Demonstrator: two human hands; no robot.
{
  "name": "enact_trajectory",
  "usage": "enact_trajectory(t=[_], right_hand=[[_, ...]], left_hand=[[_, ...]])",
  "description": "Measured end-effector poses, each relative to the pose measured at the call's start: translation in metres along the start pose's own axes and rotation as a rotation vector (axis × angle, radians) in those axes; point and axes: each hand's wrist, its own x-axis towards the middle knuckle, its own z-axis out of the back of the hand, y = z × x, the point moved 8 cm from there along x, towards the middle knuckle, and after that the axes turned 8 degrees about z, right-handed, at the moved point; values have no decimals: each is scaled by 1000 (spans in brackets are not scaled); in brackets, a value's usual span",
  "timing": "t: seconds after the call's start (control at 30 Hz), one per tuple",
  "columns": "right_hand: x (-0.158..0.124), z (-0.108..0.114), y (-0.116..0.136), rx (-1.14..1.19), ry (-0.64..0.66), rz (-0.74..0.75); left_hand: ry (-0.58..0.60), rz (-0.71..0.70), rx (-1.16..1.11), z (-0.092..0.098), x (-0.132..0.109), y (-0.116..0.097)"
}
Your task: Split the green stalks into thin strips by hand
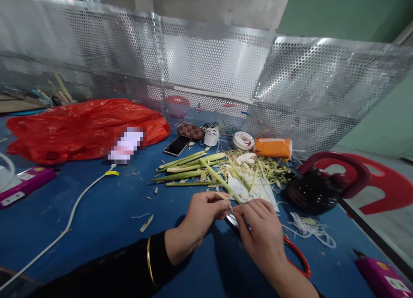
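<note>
In the lower middle, my left hand (201, 214) and my right hand (260, 229) meet with fingers pinched together. Between their fingertips is a small pale strip of plant stalk (229, 208), mostly covered by the fingers. Scissors with a red handle (300, 257) lie on the blue table beneath my right hand, which hides much of them. Just beyond the hands are several cut green stalks (183, 175) in a loose bundle. Beside them a heap of shredded plant scraps (274, 171) partly covers a white sheet of paper (269, 192).
A dark kettle (314, 190) and tangled white string (311, 229) are at right. Behind lie a black phone (177, 145), a tape roll (243, 140) and an orange packet (272, 147). At left are a red plastic bag (80, 126), a white cable (75, 207) and a purple power strip (29, 184).
</note>
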Motion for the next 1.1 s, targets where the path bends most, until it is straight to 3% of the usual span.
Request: enact_trajectory(t=[0.33,0.43,0.57,0.63,0.73,1.1], right_hand=[[0,-4,16,-2,80,133],[-2,-3,-1,167,38,-50],[-15,-15,-42,525,-23,-543],[-21,-23,-52,686,-58,-694],[-22,-27,-55,780,-80,-751],[-30,-30,-56,701,-80,-739]], left_hand=[[-11,3,-60,4,3,5],[42,53,-63,0,3,4],[85,167,17,-4,0,4],[131,216,69,-8,-3,5],[157,254,116,-10,-7,9],[180,206,195,-15,-7,13]])
